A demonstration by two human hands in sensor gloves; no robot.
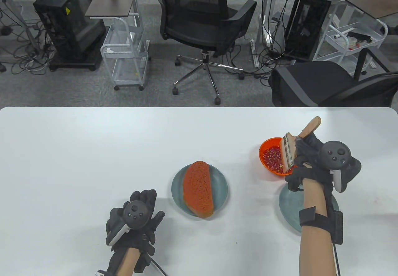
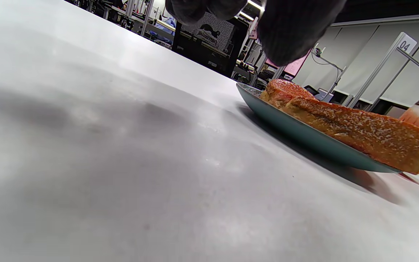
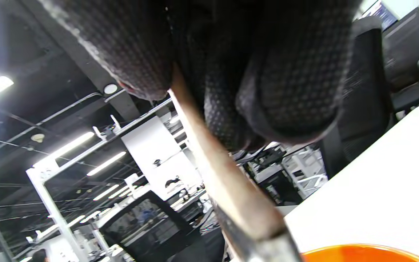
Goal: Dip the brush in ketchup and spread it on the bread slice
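Wooden-handled brush [image 1: 290, 151] gripped in right hand [image 1: 314, 161] over orange ketchup bowl [image 1: 267, 151]; left hand [image 1: 133, 223] flat, holding nothing.

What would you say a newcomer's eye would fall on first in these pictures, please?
Probably the orange-red bread slice lying on a teal plate at the table's middle. Next, to its right, the right hand grips a wooden-handled brush with its bristles over the bright orange bowl of red ketchup. The left hand rests on the table, left of the plate.
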